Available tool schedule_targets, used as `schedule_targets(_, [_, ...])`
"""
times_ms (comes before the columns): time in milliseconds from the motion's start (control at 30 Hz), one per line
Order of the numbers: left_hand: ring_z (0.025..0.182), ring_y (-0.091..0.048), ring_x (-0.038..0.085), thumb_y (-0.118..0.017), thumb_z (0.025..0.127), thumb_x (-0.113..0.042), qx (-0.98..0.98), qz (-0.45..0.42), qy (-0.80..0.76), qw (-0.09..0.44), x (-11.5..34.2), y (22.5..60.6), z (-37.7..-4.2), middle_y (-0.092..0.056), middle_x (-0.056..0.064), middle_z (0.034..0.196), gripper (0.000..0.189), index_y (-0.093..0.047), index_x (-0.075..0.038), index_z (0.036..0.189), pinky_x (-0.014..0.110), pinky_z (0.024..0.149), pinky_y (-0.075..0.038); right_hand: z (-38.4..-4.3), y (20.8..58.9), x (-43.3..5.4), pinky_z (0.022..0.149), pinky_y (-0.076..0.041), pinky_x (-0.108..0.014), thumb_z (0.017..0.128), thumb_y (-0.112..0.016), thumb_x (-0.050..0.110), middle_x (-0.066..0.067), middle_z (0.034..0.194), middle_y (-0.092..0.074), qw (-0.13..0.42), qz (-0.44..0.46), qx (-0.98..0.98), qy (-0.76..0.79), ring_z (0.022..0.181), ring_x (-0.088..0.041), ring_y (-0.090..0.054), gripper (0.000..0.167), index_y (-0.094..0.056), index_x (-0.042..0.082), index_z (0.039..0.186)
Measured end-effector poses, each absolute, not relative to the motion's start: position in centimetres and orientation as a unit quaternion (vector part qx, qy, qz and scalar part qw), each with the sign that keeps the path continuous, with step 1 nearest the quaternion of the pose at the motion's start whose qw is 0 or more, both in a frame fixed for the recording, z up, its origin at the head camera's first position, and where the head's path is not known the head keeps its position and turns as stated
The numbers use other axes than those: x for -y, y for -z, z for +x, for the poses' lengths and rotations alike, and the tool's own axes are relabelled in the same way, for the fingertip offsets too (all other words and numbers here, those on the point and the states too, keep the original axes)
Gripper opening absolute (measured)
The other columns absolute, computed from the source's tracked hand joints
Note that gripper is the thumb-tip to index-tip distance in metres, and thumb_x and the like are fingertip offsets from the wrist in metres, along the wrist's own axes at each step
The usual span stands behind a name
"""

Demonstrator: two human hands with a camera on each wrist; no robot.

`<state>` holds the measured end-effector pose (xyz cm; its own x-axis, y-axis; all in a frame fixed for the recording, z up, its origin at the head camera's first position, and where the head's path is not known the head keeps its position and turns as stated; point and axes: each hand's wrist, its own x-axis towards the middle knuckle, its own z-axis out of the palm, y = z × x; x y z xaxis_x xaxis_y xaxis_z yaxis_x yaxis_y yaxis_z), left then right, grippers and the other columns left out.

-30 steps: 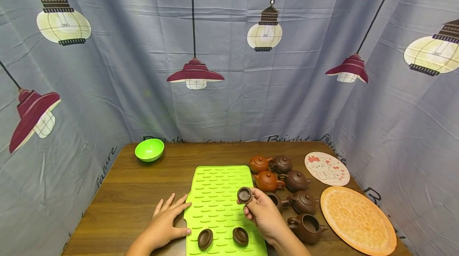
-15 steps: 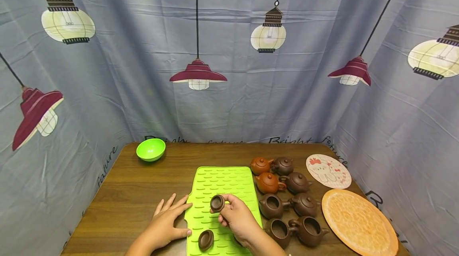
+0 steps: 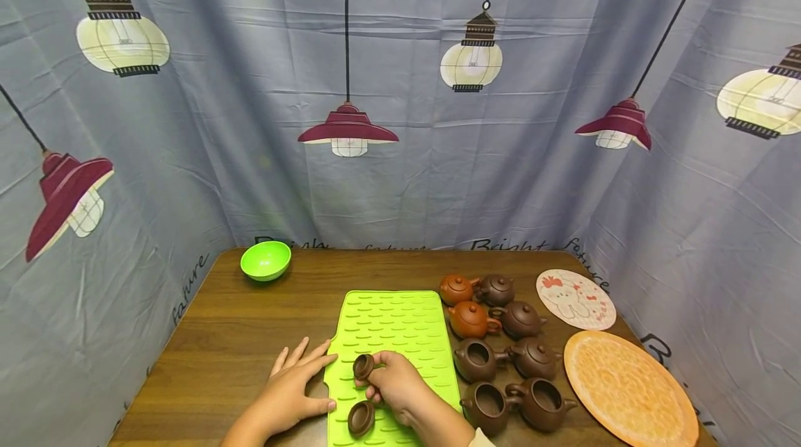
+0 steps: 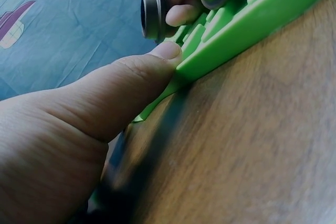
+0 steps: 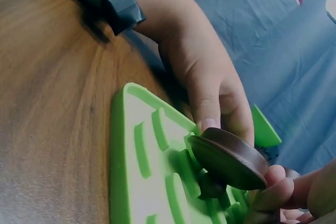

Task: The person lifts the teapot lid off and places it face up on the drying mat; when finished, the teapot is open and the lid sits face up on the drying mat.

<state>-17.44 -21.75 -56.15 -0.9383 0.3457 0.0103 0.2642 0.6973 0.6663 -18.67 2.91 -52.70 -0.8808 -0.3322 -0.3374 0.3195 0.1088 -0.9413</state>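
My right hand (image 3: 400,384) pinches a small dark brown teapot lid (image 3: 363,367) over the lower left of a lime-green ridged mat (image 3: 400,322). Its hollow underside faces left in the head view. A second brown lid (image 3: 361,419) lies tilted on its knob just nearer; in the right wrist view this lid (image 5: 228,158) is large in front of the fingers. My left hand (image 3: 284,391) lies with straight, spread fingers at the mat's left edge. In the left wrist view, its thumb (image 4: 131,74) touches the mat's rim (image 4: 236,48). Another lid seen earlier is hidden by my right arm.
Right of the mat stand brown and orange teapots; lidded ones include an orange teapot (image 3: 472,320), while a brown teapot (image 3: 477,360) is lidless. Farther right lie a rabbit-print round mat (image 3: 576,299) and an orange round mat (image 3: 628,388). A green bowl (image 3: 265,261) sits back left.
My right hand has carried its lid leftward across the mat and lowered it, near the lid lying there. Its arm now covers another lid. My left hand has stayed in place.
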Motion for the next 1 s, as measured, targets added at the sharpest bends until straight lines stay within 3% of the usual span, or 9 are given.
schedule_targets(633, [0.158, -0.016, 0.051, -0.084, 0.08, -0.06, -0.923, 0.162, -0.344, 0.06, 21.7, 56.2, -17.7, -0.037, 0.004, 0.169, 0.085, -0.058, -0.02, 0.15, 0.075, 0.122, 0.004, -19.1, 52.4, -2.9, 0.046, -0.051, -0.014, 0.099, -0.056, -0.004, -0.015, 0.081, -0.074, 0.248, 0.004, -0.736, 0.631, 0.052, -0.007, -0.06, 0.007, -0.063, -0.002, 0.101])
schedule_targets(800, [0.158, -0.016, 0.052, -0.084, 0.079, -0.061, -0.923, 0.164, -0.345, 0.054, 21.7, 56.1, -17.6, -0.037, 0.006, 0.169, 0.087, -0.058, -0.018, 0.15, 0.076, 0.121, 0.005, -18.9, 51.4, -3.7, 0.049, -0.054, -0.019, 0.097, -0.054, -0.006, -0.017, 0.084, -0.073, 0.241, -0.002, -0.745, 0.621, 0.054, -0.011, -0.06, 0.024, -0.061, -0.006, 0.119])
schedule_targets(900, [0.158, -0.016, 0.052, -0.083, 0.079, -0.061, -0.923, 0.166, -0.344, 0.051, 21.7, 56.2, -17.6, -0.037, 0.006, 0.169, 0.087, -0.057, -0.018, 0.15, 0.076, 0.121, 0.006, -18.7, 50.6, -4.8, 0.051, -0.055, -0.023, 0.096, -0.053, -0.006, -0.019, 0.086, -0.073, 0.245, -0.007, -0.75, 0.615, 0.055, -0.013, -0.059, 0.041, -0.053, -0.01, 0.137])
schedule_targets(1000, [0.158, -0.016, 0.051, -0.084, 0.08, -0.06, -0.923, 0.165, -0.345, 0.051, 21.7, 56.3, -17.6, -0.037, 0.006, 0.169, 0.087, -0.057, -0.018, 0.151, 0.076, 0.121, 0.006, -18.6, 49.9, -6.2, 0.054, -0.057, -0.027, 0.097, -0.055, -0.004, -0.019, 0.089, -0.073, 0.245, -0.023, -0.756, 0.607, 0.056, -0.014, -0.059, 0.048, -0.048, -0.01, 0.145])
